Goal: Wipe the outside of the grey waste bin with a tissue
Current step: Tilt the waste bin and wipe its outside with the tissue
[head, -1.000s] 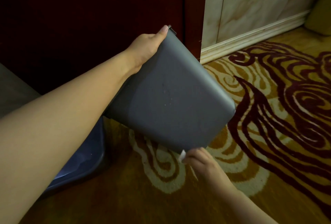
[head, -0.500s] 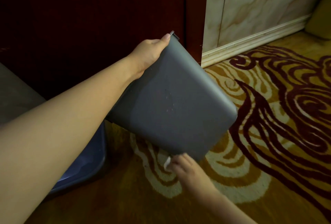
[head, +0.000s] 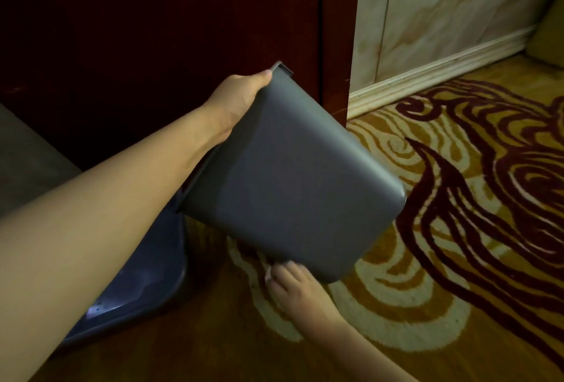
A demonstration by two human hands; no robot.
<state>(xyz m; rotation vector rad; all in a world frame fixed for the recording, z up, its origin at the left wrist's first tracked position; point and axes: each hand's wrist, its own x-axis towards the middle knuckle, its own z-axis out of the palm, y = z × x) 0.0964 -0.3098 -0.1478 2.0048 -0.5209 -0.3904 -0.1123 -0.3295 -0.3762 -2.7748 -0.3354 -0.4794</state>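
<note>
The grey waste bin (head: 293, 180) hangs tilted in the air, its mouth turned to the left and its base toward the lower right. My left hand (head: 241, 98) grips its rim at the top. My right hand (head: 294, 285) is below the bin, pressed against its lower side. A small bit of white tissue (head: 268, 273) shows at the fingertips of that hand; the rest of it is hidden under the bin and the fingers.
A dark blue bin (head: 143, 284) lies on the floor under my left forearm. Dark red wooden furniture (head: 152, 30) fills the back. A marbled wall with a pale skirting board (head: 427, 76) runs at the right, above a patterned red and gold carpet (head: 473, 198).
My right hand with the tissue has slid to the left along the bin's underside. The bin has stayed in my left hand at about the same tilt.
</note>
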